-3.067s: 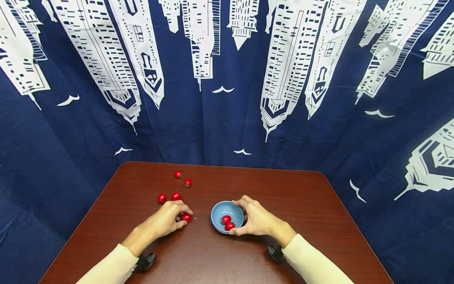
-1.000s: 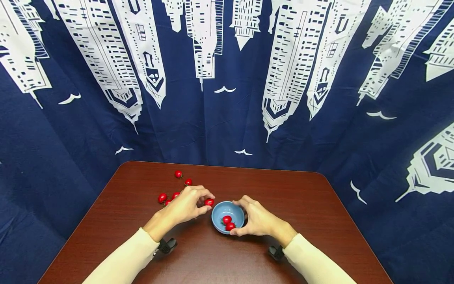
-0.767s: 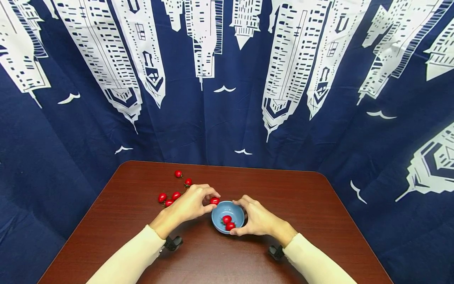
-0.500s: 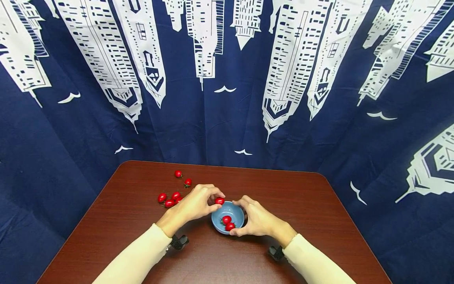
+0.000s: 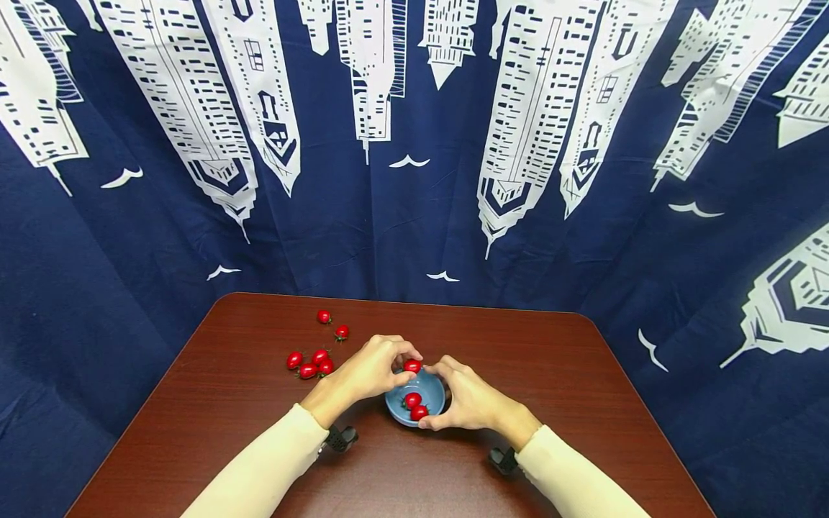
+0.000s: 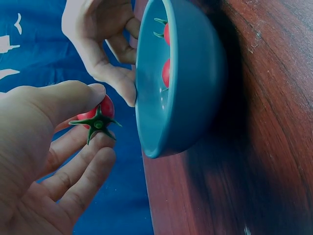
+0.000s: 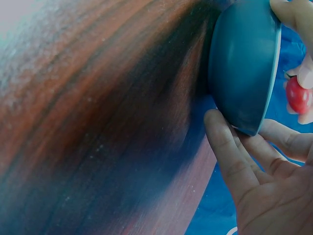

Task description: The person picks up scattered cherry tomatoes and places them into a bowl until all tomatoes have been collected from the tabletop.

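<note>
Between thumb and fingertips, my left hand (image 5: 370,368) pinches a cherry tomato (image 5: 412,366) over the far side of a small blue bowl (image 5: 396,415). The left wrist view shows the held tomato's green star-shaped stem (image 6: 99,124), with the fruit level with the bowl's opening. My right hand (image 5: 476,400) grips the bowl from its right, thumb at the near rim and fingers round the far side. In the right wrist view some fingers (image 7: 230,152) reach against the bowl's outer wall. Two cherry tomatoes, one behind (image 5: 411,400) and one in front (image 5: 419,413), lie inside the bowl.
Several cherry tomatoes (image 5: 307,370) lie grouped on the brown wooden table (image 5: 518,345), left of the bowl. Two more, a farther one (image 5: 324,316) and a nearer one (image 5: 342,332), sit toward the back edge. A navy curtain (image 5: 337,237) with white buildings hangs behind.
My left hand has lifted a cherry tomato from the table at left and carried it rightward over the bowl. My right hand has stayed on the bowl.
</note>
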A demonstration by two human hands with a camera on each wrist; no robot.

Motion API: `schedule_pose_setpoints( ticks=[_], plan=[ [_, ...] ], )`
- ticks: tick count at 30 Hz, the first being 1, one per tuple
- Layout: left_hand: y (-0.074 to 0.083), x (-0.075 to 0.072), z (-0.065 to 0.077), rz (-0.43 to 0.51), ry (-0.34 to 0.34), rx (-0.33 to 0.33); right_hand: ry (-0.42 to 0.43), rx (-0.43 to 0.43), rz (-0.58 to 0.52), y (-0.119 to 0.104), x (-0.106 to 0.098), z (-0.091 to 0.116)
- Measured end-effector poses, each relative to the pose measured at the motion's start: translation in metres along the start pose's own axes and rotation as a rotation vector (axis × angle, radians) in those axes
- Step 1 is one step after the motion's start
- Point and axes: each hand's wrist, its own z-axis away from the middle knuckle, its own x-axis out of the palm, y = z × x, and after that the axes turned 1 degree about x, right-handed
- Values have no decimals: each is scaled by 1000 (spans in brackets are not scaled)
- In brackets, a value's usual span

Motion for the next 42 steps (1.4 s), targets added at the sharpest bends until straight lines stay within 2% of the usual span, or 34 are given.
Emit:
schedule_pose_setpoints(
  ticks=[8,16,24,42],
  plan=[
    [3,2,-2,-14,-9,-13,-6,-5,-1,0,0,0],
    [7,1,1,-86,-29,-101,-10,0,17,0,0,-1],
    [4,-1,7,-93,-41,-99,-19,11,-8,0,0,1],
    [-19,-27,41,-163,-13,-191,-10,14,1,-1,0,1]
  ],
)
